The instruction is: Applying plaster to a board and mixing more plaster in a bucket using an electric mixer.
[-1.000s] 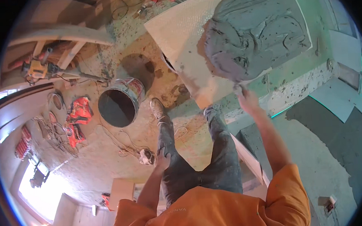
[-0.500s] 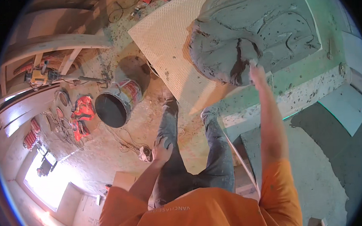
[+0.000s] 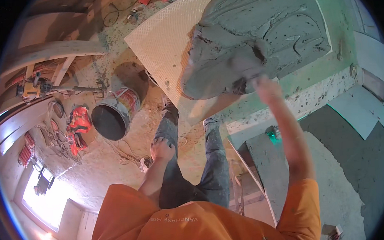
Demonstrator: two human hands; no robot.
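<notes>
My right hand (image 3: 268,90), arm stretched forward, is closed around the handle of a trowel (image 3: 246,66). Motion smears its blade, which lies in a thick spread of wet grey mortar (image 3: 218,77). Below the mortar is a pale sheet with a raised grid pattern (image 3: 163,36), bare along its left side. My left hand (image 3: 162,149) rests on my left leg just below the knee area, fingers laid over the trouser cloth, holding nothing.
A mortar-smeared bucket (image 3: 111,120) lies tipped left of my feet. Beyond it are red tools (image 3: 79,120), tangled cables and a yellow power mixer (image 3: 34,88). To my right, a mortar-spattered ledge (image 3: 303,97) borders a lower grey-coated surface (image 3: 354,142).
My right hand has drawn the trowel slightly left and toward me, spreading mortar's near left edge further over the sheet. My left hand stays on my leg as the whole view shifts.
</notes>
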